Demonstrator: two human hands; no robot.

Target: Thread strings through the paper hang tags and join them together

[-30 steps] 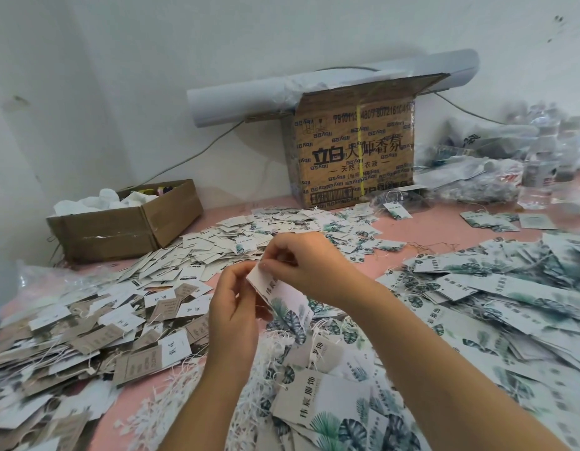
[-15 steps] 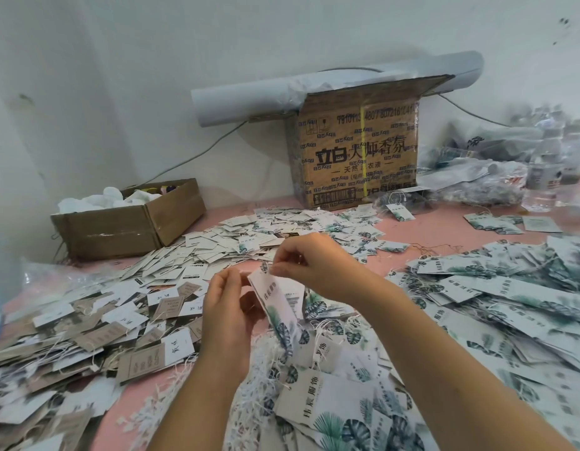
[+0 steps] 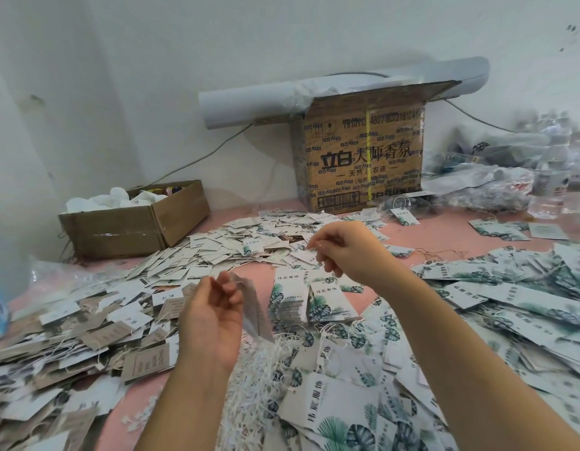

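My left hand (image 3: 214,315) holds a blurred paper hang tag (image 3: 253,305) by its top end, and the tag hangs down over the pink table. My right hand (image 3: 342,252) is raised up and to the right of it, thumb and forefinger pinched on a thin string that barely shows. Two short stacks of leaf-print tags (image 3: 310,299) stand just behind the held tag. A heap of white strings (image 3: 257,372) lies below my hands. Loose leaf-print tags (image 3: 340,408) cover the table in front of me.
Small white and brown tags (image 3: 96,323) pile up at the left, large leaf-print tags (image 3: 516,304) at the right. A low cardboard box (image 3: 135,222) sits back left, a tall printed carton (image 3: 363,157) under a paper roll (image 3: 249,102) by the wall, water bottles (image 3: 549,187) far right.
My hands have drawn apart. The right hand pulled up and to the right away from the tag, while the left hand dropped a little with the tag.
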